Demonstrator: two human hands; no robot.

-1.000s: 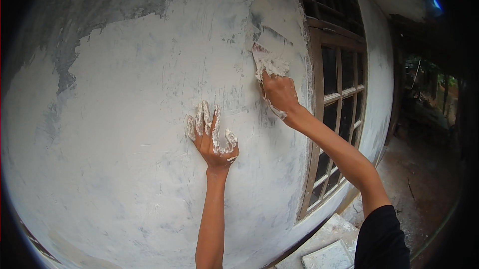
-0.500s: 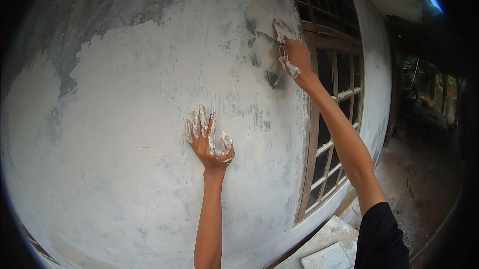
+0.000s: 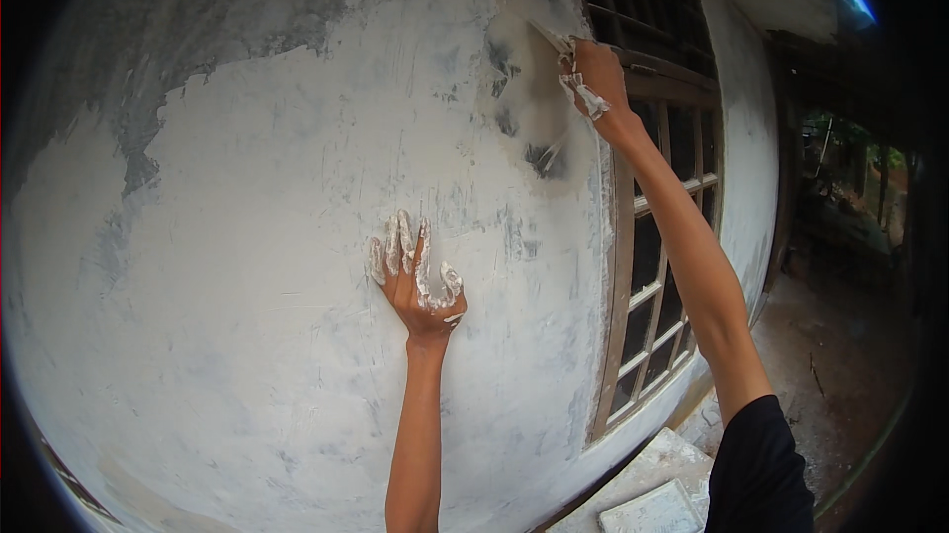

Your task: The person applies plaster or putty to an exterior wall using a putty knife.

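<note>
My left hand [image 3: 420, 281] rests on the wall with its fingers spread and coated in white putty. The wall [image 3: 267, 187] carries a pale, smeared layer, with darker grey showing along its top. Higher up and to the right, my right hand [image 3: 598, 83] is closed around a putty knife [image 3: 551, 37]; white putty clings to this hand too. The thin blade lies against or very near the wall, and the fingers hide most of the handle. Dark patches [image 3: 544, 159] show through the coat below the blade.
Just right of my right hand is a wooden-framed window [image 3: 645, 286] with dark panes. Its edge meets the coated wall. Below stands a whitish, putty-stained slab [image 3: 657, 508] beside the wall. A rough floor [image 3: 811, 355] stretches off to the right.
My right hand has moved up and slightly right with the putty knife, whose blade now looks thinner, seen more edge-on. The left hand stays almost where it was.
</note>
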